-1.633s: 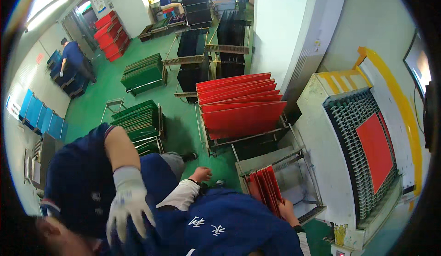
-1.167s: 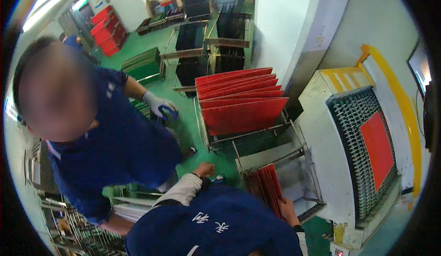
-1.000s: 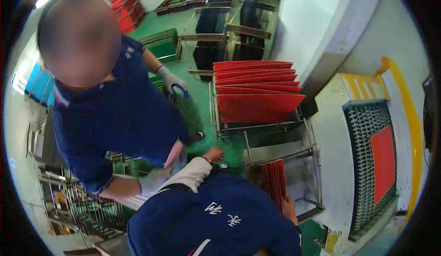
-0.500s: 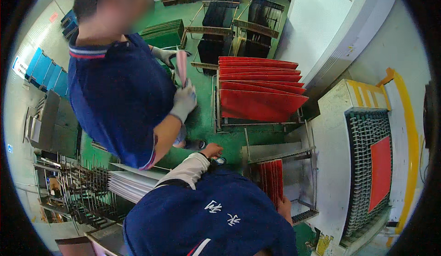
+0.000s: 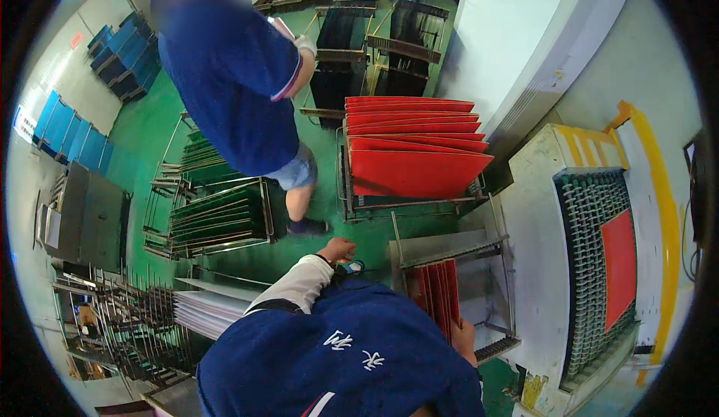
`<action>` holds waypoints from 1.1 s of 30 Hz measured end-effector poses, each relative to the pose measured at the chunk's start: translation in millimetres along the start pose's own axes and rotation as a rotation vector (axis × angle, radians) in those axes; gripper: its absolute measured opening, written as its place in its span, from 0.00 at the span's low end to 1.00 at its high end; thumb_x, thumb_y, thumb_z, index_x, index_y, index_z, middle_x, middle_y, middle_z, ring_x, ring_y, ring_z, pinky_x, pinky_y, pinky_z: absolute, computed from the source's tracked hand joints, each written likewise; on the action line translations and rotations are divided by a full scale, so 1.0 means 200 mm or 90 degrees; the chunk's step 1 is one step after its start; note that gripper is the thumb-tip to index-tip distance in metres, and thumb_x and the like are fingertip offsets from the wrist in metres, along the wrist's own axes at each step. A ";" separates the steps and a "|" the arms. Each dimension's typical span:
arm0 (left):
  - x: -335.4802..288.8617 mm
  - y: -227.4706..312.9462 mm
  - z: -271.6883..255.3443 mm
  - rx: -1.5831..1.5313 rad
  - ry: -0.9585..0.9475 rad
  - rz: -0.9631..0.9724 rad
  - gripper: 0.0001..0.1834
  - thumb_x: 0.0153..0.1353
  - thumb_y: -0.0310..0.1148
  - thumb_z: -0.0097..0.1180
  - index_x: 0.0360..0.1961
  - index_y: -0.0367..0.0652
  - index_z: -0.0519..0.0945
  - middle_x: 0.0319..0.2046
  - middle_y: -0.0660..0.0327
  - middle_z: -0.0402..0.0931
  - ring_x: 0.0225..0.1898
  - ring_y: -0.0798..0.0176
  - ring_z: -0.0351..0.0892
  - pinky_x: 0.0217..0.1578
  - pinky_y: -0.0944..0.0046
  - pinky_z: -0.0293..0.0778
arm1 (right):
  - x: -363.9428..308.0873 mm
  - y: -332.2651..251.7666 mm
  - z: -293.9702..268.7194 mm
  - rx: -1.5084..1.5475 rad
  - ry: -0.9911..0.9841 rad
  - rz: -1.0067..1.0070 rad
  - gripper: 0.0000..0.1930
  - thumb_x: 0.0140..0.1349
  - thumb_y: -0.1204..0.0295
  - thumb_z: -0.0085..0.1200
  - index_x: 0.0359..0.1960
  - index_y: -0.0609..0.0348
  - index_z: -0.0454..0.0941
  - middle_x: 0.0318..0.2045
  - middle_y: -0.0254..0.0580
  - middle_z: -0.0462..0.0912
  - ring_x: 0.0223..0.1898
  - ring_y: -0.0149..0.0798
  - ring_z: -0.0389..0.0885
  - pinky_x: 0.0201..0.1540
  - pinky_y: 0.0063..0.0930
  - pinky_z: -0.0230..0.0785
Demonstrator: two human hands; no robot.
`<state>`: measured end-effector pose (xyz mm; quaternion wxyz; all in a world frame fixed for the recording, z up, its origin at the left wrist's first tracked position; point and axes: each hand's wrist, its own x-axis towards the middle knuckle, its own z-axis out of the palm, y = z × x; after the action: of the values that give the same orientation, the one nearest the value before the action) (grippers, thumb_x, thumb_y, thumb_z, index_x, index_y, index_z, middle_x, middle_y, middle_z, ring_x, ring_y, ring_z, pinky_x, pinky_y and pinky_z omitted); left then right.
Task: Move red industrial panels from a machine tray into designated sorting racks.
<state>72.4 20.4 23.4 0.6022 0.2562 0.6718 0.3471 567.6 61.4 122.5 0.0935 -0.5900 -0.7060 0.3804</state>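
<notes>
At the small rack's near side, right hand: right hand (image 5: 464,338) bent round near edge of the red boards (image 5: 436,293); fingertips partly hidden, can't tell how many boards it grips.
Left hand: left hand (image 5: 339,250) loosely curled over the green floor, well apart from the boards; nothing seen in it, palm hidden.
Red boards: thin, flat, stiff-looking, matte red; standing on edge side by side in the small rack.
Handling, judged: best by the edges, fingers off the faces; keep boards upright and apart, since rubbing could scuff them.
Small rack: metal bars, toothed rail (image 5: 498,349) beside right hand; teeth could snag a corner, so lift clear.
Roller machine: roller bed (image 5: 580,215), ridged, dark; one smooth red sheet (image 5: 619,271) flat on it.
Big rack: larger red panels (image 5: 419,171), leaning, fanned.
Co-worker: gloved hand (image 5: 305,45) near pinkish item, details too small.
</notes>
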 end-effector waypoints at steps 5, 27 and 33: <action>-0.06 0.09 -0.01 -0.182 0.057 -0.162 0.13 0.55 0.34 0.50 0.38 0.36 0.75 0.24 0.59 0.75 0.17 0.65 0.73 0.14 0.68 0.69 | -0.02 -0.09 -0.04 -0.011 0.017 0.019 0.15 0.51 0.63 0.51 0.24 0.66 0.76 0.22 0.59 0.75 0.28 0.59 0.74 0.29 0.44 0.64; 0.10 0.06 -0.11 -0.063 -0.134 -0.099 0.16 0.59 0.33 0.47 0.45 0.32 0.67 0.37 0.49 0.75 0.28 0.52 0.78 0.20 0.64 0.72 | -0.45 -0.75 -0.99 -0.141 0.156 0.073 0.17 0.48 0.61 0.55 0.20 0.66 0.75 0.19 0.56 0.74 0.24 0.54 0.74 0.28 0.40 0.65; 0.04 0.26 -0.01 -0.139 -0.080 -0.197 0.14 0.57 0.29 0.50 0.42 0.30 0.69 0.35 0.50 0.76 0.27 0.55 0.79 0.19 0.65 0.72 | -0.58 -0.56 -1.18 0.323 0.486 0.124 0.12 0.53 0.69 0.54 0.34 0.65 0.77 0.26 0.41 0.80 0.29 0.36 0.78 0.34 0.30 0.69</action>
<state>66.1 58.6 58.4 0.7133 0.1038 0.6227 0.3046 651.4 55.4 395.1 0.4515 -0.7097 -0.4473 0.3040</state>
